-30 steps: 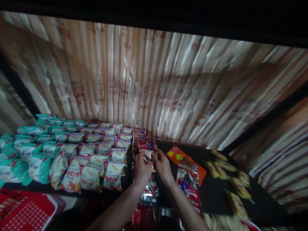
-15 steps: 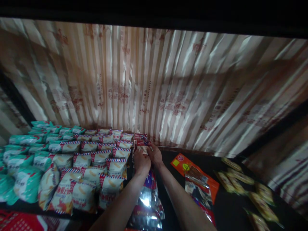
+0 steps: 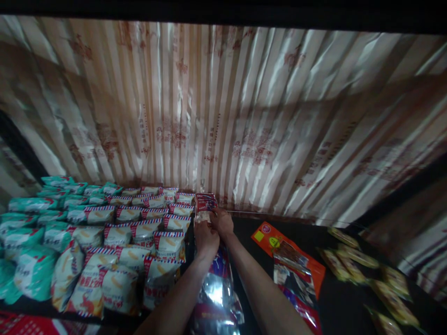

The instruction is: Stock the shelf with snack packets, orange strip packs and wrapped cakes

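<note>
Your left hand [image 3: 206, 238] and right hand [image 3: 222, 222] are both closed in a pinch on the dark red packet [image 3: 205, 203]. It stands upright just beyond your fingertips, at the back of the black shelf [image 3: 345, 302], against the striped paper wall [image 3: 244, 116]. Between your forearms lies a row of silvery foil packets [image 3: 217, 291]. Just left of your left hand sit cream packets with red-and-blue striped edges [image 3: 167, 242], and teal packets [image 3: 31, 232] lie further left. Right of your right arm lies 1 orange packet [image 3: 272, 239], with yellowish packets [image 3: 349, 265] well apart from it. The risk, as I judge it: the packet is thin and on edge, so a loose release could tip it onto the foil row. Your left wrist could also nudge the cream packets out of line.
</note>
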A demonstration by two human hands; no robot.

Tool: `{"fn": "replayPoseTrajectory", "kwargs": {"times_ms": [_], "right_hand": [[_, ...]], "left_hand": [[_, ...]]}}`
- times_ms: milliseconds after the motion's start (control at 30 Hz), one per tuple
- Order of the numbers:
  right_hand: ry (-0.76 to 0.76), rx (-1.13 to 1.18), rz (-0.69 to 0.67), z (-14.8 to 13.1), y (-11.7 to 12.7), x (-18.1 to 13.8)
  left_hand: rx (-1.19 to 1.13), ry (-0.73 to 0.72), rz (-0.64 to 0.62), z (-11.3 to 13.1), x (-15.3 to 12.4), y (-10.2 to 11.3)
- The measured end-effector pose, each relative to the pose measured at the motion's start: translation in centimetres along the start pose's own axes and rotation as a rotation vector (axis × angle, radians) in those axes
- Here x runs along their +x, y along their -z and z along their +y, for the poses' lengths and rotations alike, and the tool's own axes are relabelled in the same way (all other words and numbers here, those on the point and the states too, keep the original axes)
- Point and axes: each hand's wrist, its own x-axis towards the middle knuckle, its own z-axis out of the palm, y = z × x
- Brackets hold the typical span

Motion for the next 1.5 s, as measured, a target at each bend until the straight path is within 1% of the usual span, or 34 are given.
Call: {"fn": "replayPoseTrajectory", "kwargs": {"times_ms": [233,433,567,733,967,1100,1333,1500], "right_hand": [[-0.02,-0.081,-0.007,-0.4,-0.1,0.1],[-0.02,-0.075,0.002,-0.3,-0.4,0.5],[-0.021,-0.088,-0.009,-0.2,-0.6,0.7],[-0.01,-0.102,-0.019,-0.1,-0.9,0.8],[-0.077,-0.124,-0.041,-0.5,-0.8,0.7],[-0.071,-0.131,-0.047,-0.6,-1.0,0.8],[-0.056,-0.097,-0.004,0.3,-2.2,1.4],[-0.055,-0.069,0.019,0.6,-2.2,1.4]], "left_hand": [[-0.009,-0.015,-0.003,-0.2,0.4,-0.3],[0.005,-0.041,-0.006,-0.2,0.8,-0.3],[-0.011,-0.03,-0.013,-0.1,0.9,-0.2],[0.042,-0.027,-0.039,-0.2,1.2,-0.3],[0.083,-0.035,-0.032,-0.4,1.5,-0.2],[0.084,-0.042,-0.026,-0.4,1.5,0.0],[0.104,-0.05,-0.032,-0.6,1.5,0.0],[0.164,-0.056,-0.043,-0.7,1.4,-0.1]]}}
